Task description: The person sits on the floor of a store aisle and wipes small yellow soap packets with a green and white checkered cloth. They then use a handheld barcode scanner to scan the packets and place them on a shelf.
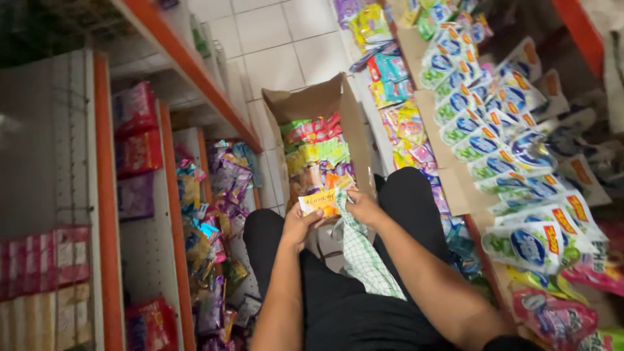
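Packet [318, 201], small and yellow-orange, sits between both hands, just over the near end of the box [305, 104]. Its long side runs left to right, a little tilted, with its flat face turned up to the camera. It has red writing on it.

Left hand [300, 225] pinches the packet's left end, thumb on top. Right hand [364, 208] presses a cloth [364, 253] on the packet's right end, fingers curled around the cloth. The cloth is white with green checks and hangs down over the person's black trousers [351, 312].

The box is brown card, open on top, standing on white floor tiles [286, 45]. Its long side points away from the person. Inside lie rows of flat packets: green and red at the far end, then yellow-green, then orange and purple nearest the hands.

Right of the box, a shelf holds many soft bags [494, 136], white with blue ovals and green or orange bits (they lie in slanted rows). Nearer than those are pink bags [552, 318]. Just beside the box on that side sit small pink, yellow and blue packs [403, 123].

Left of the box, an orange-edged rack [107, 214] holds red and pink boxes [136, 130], and lower down, purple and blue shiny packs [218, 195].
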